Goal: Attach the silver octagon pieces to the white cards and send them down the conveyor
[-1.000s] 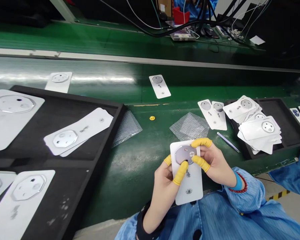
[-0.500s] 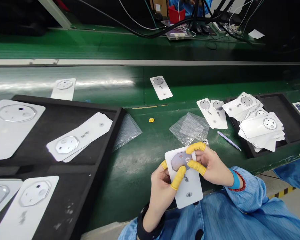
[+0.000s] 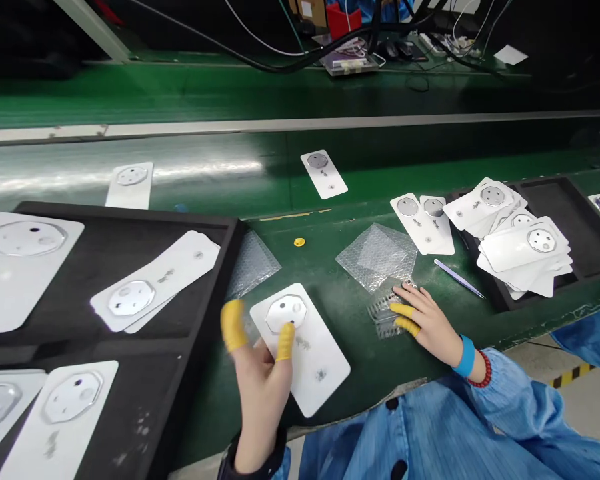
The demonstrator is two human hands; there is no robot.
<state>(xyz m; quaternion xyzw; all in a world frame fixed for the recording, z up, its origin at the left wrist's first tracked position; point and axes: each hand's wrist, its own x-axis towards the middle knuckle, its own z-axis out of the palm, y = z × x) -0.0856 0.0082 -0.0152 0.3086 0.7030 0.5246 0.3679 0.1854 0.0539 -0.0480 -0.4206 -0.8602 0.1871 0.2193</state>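
Observation:
My left hand holds a white rectangular panel with an octagonal raised window and dark printed marks. The thumb, in a yellow finger cot, presses on the panel's face near the window; the index finger stands raised and blurred, and the other fingers are partly hidden behind the panel. My right hand reaches down to the bench with its fingers stretched out, touching small clear ridged plastic pieces. Two of its fingers wear yellow cots. Just beyond them lies a bubble-wrap sheet.
At left is a black divided tray with several white panels. A smaller black tray at right carries a panel pile. Tweezers, a loose yellow finger cot and more panels lie on the green bench.
The panel has moved left and turned, now in my left hand only. My right hand has let go of it and moved right and down to the clear plastic pieces.

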